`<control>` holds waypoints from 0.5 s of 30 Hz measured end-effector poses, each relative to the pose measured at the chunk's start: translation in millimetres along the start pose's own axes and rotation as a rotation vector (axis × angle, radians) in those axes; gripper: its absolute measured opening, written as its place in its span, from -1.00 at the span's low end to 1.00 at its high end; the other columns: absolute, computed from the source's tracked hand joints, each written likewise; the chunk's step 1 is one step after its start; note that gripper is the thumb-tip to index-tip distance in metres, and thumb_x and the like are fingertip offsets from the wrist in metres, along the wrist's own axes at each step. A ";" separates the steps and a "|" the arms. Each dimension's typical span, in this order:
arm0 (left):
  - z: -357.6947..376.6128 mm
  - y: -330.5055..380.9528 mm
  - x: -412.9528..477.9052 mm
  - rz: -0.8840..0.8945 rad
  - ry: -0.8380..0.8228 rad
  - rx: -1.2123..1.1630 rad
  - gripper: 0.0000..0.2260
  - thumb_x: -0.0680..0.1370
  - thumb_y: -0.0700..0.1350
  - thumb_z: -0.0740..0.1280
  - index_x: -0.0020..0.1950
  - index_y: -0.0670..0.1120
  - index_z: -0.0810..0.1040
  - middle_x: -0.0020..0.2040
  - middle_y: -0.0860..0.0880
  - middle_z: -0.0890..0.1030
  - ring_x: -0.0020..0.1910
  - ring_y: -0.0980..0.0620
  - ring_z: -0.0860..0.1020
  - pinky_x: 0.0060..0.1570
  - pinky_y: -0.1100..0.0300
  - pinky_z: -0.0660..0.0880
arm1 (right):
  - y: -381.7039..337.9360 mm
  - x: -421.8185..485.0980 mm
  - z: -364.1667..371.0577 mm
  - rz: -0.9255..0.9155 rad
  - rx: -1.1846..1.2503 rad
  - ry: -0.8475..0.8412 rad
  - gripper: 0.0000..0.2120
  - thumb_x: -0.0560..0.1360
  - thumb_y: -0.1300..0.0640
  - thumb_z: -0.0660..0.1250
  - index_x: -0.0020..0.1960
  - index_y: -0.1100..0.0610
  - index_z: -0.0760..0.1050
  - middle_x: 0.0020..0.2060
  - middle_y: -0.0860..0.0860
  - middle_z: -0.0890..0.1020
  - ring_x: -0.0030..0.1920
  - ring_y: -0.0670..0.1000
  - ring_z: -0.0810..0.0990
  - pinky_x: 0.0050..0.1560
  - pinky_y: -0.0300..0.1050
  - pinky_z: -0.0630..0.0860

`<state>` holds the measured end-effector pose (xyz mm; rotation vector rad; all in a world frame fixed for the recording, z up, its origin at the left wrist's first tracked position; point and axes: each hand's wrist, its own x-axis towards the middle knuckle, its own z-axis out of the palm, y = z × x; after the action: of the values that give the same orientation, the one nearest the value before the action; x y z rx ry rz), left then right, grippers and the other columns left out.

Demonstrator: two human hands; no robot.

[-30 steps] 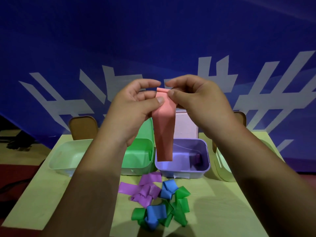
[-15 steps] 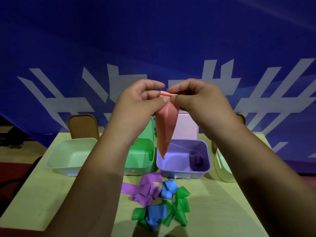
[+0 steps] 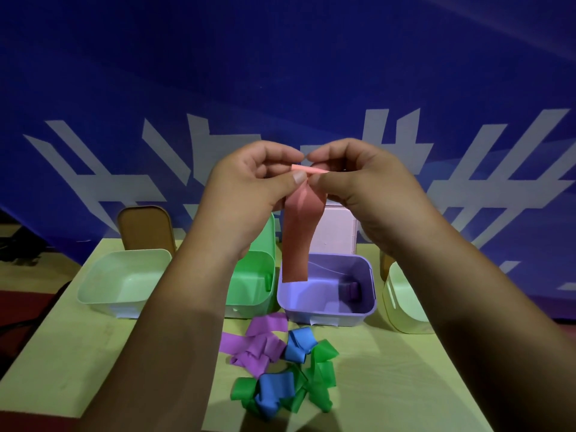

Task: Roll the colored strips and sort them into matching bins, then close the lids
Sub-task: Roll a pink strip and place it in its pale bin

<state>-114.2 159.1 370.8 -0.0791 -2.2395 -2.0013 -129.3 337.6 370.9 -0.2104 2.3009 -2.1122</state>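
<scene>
Pink is the colour up in the air: the pink strip (image 3: 297, 235) is hanging above the table (image 3: 78, 369), its top end turned over into a small flat fold and its loose tail dangling down in front of the purple bin (image 3: 324, 316). The left hand (image 3: 249, 194) is pinching that top end between thumb and forefinger. The right hand (image 3: 358, 182) is pinching the same fold from the other side, and the fingertips of the 2 hands are almost meeting.

Behind the tail, 4 open bins are sitting in a row. The purple one is holding a small purple roll (image 3: 353, 289) against its right wall. The green bin (image 3: 261, 294) is just beside it on the left and partly hidden by the left forearm. The mint bin (image 3: 93, 294) is sitting further left, and the pale yellow bin (image 3: 402, 310) is peeking out on the far right behind the right forearm. A brown lid (image 3: 145, 229) is standing upright behind the mint bin, and a white lid (image 3: 338, 229) is standing behind the purple one.

Nearer the camera, loose strips are lying in a heap on the table: purple strips (image 3: 258, 344) at the left of the pile, blue strips (image 3: 299, 342) curling in the middle, green strips (image 3: 322, 369) tangled around them. A blue backdrop (image 3: 280, 73) with pale markings is filling everything beyond.
</scene>
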 end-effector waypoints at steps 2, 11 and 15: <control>3.4 -0.3 -1.0 -0.006 0.017 -0.013 -0.80 0.58 -0.33 0.50 0.07 -0.03 0.72 -0.16 -0.02 0.72 -0.19 0.05 0.70 -0.04 -0.02 0.70 | 2.2 -0.3 -4.5 0.012 0.044 -0.011 -0.78 0.54 0.35 0.49 0.11 0.11 0.69 -0.02 0.12 0.76 0.04 0.12 0.76 0.23 0.14 0.68; 17.7 8.1 -11.7 -0.015 0.055 -0.135 -0.83 0.60 -0.37 0.45 0.11 -0.15 0.70 -0.07 -0.14 0.69 -0.08 -0.06 0.73 0.15 -0.09 0.69 | 0.7 -7.3 -19.0 -0.040 0.022 -0.049 -0.93 0.59 0.23 0.49 0.07 0.14 0.71 -0.07 0.21 0.74 -0.16 0.09 0.66 0.14 0.26 0.65; 23.8 10.7 -17.0 0.004 0.083 -0.146 -0.81 0.59 -0.40 0.44 0.08 -0.14 0.70 -0.08 -0.14 0.72 -0.05 -0.09 0.75 0.10 0.00 0.72 | -1.4 -10.1 -24.8 -0.086 -0.018 -0.052 -0.93 0.59 0.22 0.49 0.06 0.12 0.71 -0.11 0.16 0.76 -0.11 0.18 0.73 0.12 0.24 0.68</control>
<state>-97.7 184.8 376.5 -0.0153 -2.0403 -2.1222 -121.6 363.2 373.7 -0.3660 2.3228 -2.0986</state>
